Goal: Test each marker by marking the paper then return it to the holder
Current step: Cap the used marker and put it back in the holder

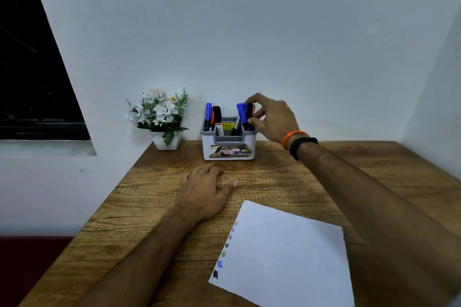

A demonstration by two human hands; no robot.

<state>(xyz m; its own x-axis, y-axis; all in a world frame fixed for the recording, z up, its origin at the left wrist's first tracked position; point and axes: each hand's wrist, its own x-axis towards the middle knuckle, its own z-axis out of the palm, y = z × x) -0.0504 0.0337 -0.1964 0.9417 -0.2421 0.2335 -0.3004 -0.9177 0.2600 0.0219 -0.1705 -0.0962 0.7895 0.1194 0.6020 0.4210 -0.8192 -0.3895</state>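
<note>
Fingers [254,104] of right hand [272,119] pinch a black marker [249,113] in holder [228,149] at 12 o'clock. Left hand [203,189] flat, fingers relaxed. Paper [287,257] at 5 o'clock shows seven swatches; probably near the end.

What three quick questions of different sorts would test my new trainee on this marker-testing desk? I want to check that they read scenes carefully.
1. True or false: the left hand holds a marker.
2. Where do the test marks sit on the paper: A) its left edge, B) its middle, C) its right edge?
3. What stands left of the holder?

Key
1. False: it rests flat on the table.
2. A.
3. A small flower pot; the right hand is at the holder's right-side markers.
</note>
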